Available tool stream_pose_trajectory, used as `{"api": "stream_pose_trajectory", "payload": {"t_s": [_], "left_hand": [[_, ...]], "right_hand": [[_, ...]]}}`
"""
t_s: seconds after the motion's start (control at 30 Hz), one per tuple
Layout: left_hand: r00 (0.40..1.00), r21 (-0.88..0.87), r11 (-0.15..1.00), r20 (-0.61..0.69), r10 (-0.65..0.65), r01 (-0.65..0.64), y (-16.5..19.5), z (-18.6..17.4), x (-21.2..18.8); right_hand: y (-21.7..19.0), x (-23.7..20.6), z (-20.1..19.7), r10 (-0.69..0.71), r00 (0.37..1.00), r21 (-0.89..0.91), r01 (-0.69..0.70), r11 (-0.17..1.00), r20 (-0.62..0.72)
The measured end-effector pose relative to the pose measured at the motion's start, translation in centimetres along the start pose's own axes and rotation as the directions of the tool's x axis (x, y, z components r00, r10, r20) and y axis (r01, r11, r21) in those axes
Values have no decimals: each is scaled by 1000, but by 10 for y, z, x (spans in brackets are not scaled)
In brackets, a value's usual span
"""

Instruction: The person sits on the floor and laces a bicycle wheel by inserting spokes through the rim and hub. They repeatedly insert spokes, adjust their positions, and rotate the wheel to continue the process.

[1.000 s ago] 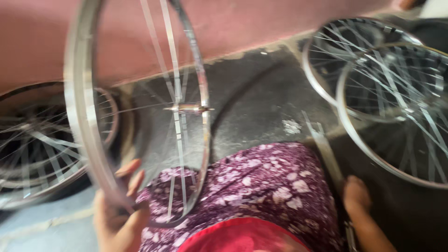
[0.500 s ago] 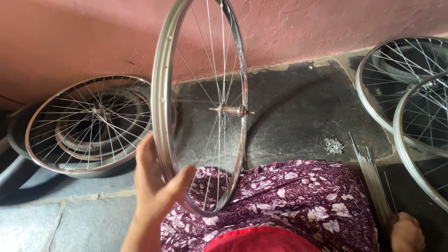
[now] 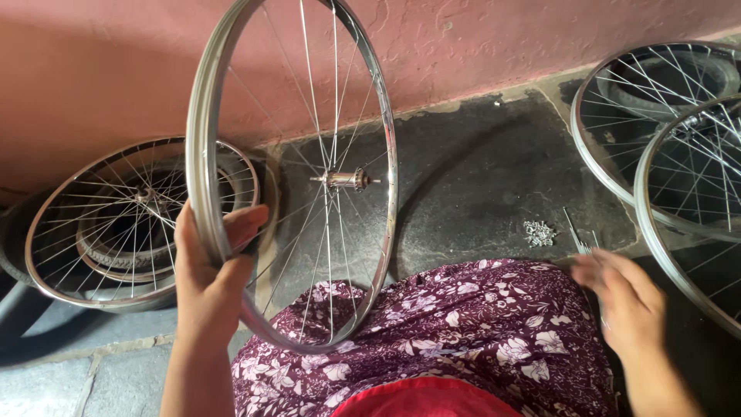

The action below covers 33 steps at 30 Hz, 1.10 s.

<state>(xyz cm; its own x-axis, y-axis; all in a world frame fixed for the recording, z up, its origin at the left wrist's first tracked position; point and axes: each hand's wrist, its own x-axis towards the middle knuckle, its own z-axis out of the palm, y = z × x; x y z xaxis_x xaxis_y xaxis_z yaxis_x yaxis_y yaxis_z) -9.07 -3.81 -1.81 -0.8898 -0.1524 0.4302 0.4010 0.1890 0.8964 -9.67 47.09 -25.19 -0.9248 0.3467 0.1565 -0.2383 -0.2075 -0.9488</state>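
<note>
The left hand, lower left of frame, grips the rim of an upright spoked bicycle wheel resting on a floral-clothed lap. The right hand, lower right, is blurred; its grasp cannot be told, near loose spokes and small spoke nipples. More wheels lie far left and right.

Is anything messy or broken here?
Nothing looks broken. The left hand holds a wheel rim upright on the lap; its spokes look straight. A small heap of little metal bits lies loose on the dark floor slab near the blurred right hand, a bit scattered.
</note>
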Motion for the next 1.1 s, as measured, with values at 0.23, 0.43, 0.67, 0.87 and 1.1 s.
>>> {"api": "stream_pose_trajectory", "payload": {"t_s": [0.23,0.43,0.67,0.87,1.1], "left_hand": [[999,128,992,-41,26,-20,0,6,-6],[993,146,987,-100,-58,73,4,6,-5],[987,218,971,-141,-72,102,3,-2,0],[972,222,963,-211,-103,151,1,-7,-5],[968,243,954,-222,-121,175,6,-7,-6]], "right_hand": [[-39,47,142,-363,931,19,364,931,-35],[-4,91,214,-138,980,473,190,860,-142],[67,86,219,28,999,574,-46,817,41],[91,89,215,36,994,620,-90,779,99],[92,91,224,74,985,619,-157,769,157]]}}
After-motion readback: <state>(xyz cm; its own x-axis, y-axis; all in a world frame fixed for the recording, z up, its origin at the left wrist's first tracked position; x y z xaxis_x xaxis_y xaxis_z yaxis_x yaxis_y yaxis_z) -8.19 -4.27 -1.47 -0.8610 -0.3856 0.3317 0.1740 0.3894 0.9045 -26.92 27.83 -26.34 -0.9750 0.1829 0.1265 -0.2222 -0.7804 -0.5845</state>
